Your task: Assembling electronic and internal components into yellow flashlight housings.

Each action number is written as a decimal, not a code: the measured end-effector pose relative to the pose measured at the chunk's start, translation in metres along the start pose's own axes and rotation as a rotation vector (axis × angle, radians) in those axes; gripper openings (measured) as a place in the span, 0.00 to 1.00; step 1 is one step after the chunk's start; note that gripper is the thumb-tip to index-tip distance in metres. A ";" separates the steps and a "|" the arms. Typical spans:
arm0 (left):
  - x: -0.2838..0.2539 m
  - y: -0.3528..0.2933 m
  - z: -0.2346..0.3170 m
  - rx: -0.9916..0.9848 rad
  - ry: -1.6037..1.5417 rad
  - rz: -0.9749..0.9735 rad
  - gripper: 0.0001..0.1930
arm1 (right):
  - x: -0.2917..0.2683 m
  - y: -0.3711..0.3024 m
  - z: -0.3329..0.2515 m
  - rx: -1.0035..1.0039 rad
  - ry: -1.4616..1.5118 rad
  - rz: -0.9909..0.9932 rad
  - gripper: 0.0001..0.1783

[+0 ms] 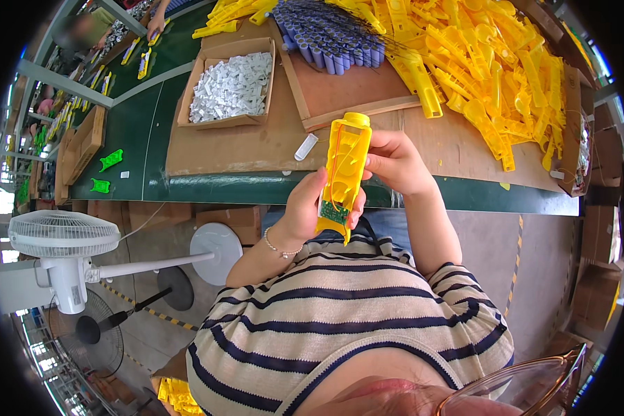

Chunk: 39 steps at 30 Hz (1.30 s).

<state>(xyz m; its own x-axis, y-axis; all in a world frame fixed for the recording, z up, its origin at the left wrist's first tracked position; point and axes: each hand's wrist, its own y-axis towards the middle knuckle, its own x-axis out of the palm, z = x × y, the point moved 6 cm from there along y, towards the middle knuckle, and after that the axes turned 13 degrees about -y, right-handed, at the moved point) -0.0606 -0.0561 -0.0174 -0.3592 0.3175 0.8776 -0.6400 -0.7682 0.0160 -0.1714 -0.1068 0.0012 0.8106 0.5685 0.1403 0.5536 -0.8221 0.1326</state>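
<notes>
A long yellow plastic housing half (340, 173) is held upright in front of me, its hollow inside facing up. A small green circuit board (334, 211) sits in its lower end, and thin orange-red wires run up the cavity. My left hand (304, 208) is closed around the lower part, with the thumb on the left edge and fingertips showing on the right. Against the upper right edge, my right hand (401, 165) is closed in a pinch; whether it also grips a wire cannot be seen. A small white rectangular part (305, 147) lies just left of the housing.
Beyond my hands stand a box of white parts (230, 90), a tray (353, 93) of purple wired cylinders and a heap of yellow housings (478, 69). Green parts (111, 159) lie left. A white fan (64, 236) stands near; another person's hand (156, 26) works far left.
</notes>
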 end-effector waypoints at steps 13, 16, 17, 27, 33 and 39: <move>0.009 0.000 0.000 -0.155 -0.281 -0.047 0.31 | -0.008 -0.008 -0.021 -0.287 -0.421 0.218 0.17; 0.003 0.000 0.001 -0.069 -0.127 -0.006 0.31 | -0.005 -0.009 -0.032 -0.345 -0.859 0.309 0.15; -0.001 0.000 0.003 0.008 0.047 0.016 0.30 | -0.004 -0.010 -0.029 -0.261 -0.852 0.316 0.14; 0.001 0.001 0.007 0.044 0.380 0.051 0.25 | 0.003 -0.027 -0.020 -0.014 0.040 0.382 0.18; 0.009 0.004 0.006 0.069 0.358 0.014 0.25 | -0.002 -0.024 -0.023 -0.012 0.053 0.457 0.17; 0.000 0.008 0.013 0.381 0.404 0.167 0.25 | 0.001 -0.031 -0.047 -0.085 -0.709 0.664 0.09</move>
<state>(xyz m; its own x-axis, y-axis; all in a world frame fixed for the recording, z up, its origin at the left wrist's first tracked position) -0.0563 -0.0693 -0.0111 -0.7129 0.3044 0.6318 -0.2893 -0.9483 0.1305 -0.1967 -0.0799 0.0433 0.8949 -0.1824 -0.4072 -0.0504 -0.9481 0.3139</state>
